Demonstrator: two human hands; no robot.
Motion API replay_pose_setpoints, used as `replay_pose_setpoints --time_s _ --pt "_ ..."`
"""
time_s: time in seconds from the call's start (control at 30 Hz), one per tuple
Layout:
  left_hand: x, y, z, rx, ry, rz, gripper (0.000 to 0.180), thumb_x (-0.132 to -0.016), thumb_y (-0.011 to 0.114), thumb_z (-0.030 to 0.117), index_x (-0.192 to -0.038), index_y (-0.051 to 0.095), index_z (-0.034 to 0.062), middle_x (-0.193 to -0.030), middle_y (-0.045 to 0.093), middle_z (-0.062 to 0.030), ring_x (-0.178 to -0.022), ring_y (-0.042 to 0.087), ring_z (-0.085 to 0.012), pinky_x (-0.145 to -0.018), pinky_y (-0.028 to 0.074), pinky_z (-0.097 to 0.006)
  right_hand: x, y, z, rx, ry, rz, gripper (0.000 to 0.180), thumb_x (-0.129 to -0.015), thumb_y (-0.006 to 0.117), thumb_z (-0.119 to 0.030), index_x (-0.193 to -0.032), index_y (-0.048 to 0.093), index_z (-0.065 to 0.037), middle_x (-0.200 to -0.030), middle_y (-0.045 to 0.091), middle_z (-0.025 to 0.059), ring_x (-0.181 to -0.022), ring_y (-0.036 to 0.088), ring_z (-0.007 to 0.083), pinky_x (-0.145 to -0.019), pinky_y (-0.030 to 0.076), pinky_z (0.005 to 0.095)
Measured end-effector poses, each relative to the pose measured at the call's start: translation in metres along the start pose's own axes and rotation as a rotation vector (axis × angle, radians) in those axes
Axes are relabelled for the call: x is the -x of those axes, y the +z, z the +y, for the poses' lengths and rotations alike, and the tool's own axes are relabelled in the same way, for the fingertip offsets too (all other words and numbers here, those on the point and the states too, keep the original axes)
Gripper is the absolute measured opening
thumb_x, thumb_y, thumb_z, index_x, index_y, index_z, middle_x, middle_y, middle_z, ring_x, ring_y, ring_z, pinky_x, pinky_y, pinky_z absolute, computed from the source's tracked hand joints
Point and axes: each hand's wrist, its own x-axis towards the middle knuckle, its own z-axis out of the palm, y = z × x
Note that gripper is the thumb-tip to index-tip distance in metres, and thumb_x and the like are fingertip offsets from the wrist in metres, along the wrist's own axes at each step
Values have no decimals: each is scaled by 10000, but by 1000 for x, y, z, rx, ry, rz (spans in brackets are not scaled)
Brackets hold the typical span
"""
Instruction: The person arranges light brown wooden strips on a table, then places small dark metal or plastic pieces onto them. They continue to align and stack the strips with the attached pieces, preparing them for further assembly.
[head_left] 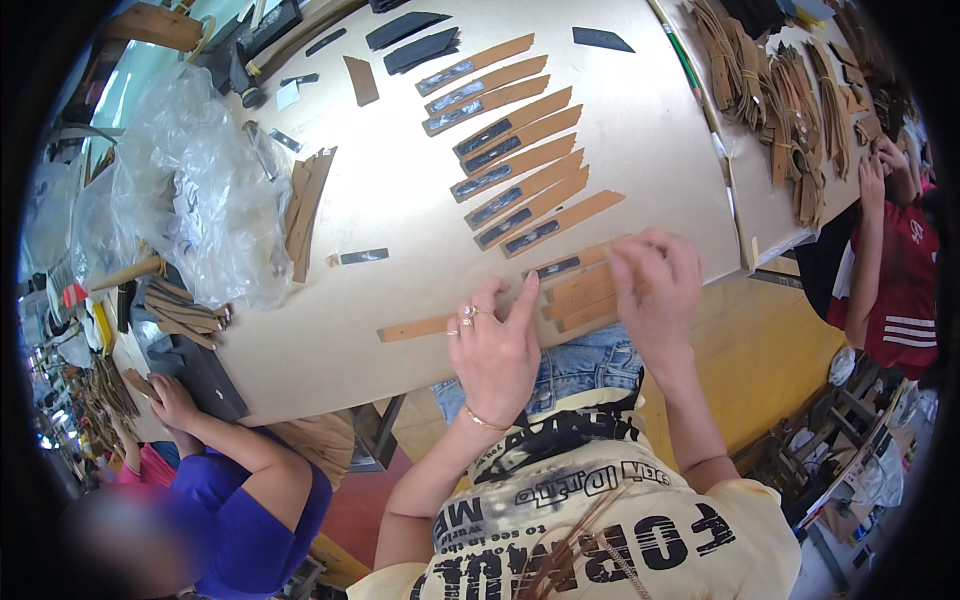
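At the near edge of the pale worktable (400,200), the left hand (495,345) lies flat with fingers loosely spread, pinning down a tan leather strip (420,327). The right hand (655,285) curls over a small stack of strips (580,295) at the table's edge; it blurs, so I cannot tell whether the fingers pinch one or only rest on top. Farther up the table, a long slanted row of finished strips (515,150) already lies fanned out, each with a dark patch set on one end, roughly a dozen by my count. The small stack under the hands looks like what is left, so the work seems well past halfway. Bare strips (305,205) wait beside a crumpled clear plastic bag (190,190). Two other people work at neighbouring edges, one in a blue top (245,500), one in red (900,290).
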Motion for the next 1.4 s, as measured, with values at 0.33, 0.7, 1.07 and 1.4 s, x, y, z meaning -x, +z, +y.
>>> replay_pose_setpoints --time_s 0.33,0.7,1.07,1.4 --pt "-1 3 0 -48 2 46 513 -719 663 -32 -1199 705 142 -1120 592 -70 -735 545 -205 -737 437 -359 44 14 2 84 -197 -63 310 -815 762 -219 -1119 724 -171 -1219 616 39 -1032 556 257 -914 387 402" --pt "19 -4 -38 127 79 221 420 -790 699 -18 -1194 696 97 -1185 568 -117 -845 576 -204 -826 435 -357 32 19 -5 -17 -65 75 168 -797 784 -241 -939 719 -179 -1099 606 31 -926 565 184 -885 335 376" --pt "35 -9 -81 87 47 229 338 -817 722 85 -1153 683 84 -1289 502 -174 -1154 507 -316 -995 336 -435 6 0 -33 65 157 -83 122 -797 750 -186 -886 703 -116 -1071 570 21 -1010 535 205 -921 329 408" --pt "32 2 -74 -75 -7 463 299 -782 730 117 -1080 702 122 -1259 549 -156 -1155 516 -299 -962 326 -432 0 4 -19 18 19 -175 110 -824 694 -120 -923 646 -119 -1111 563 46 -1062 516 249 -950 333 418"
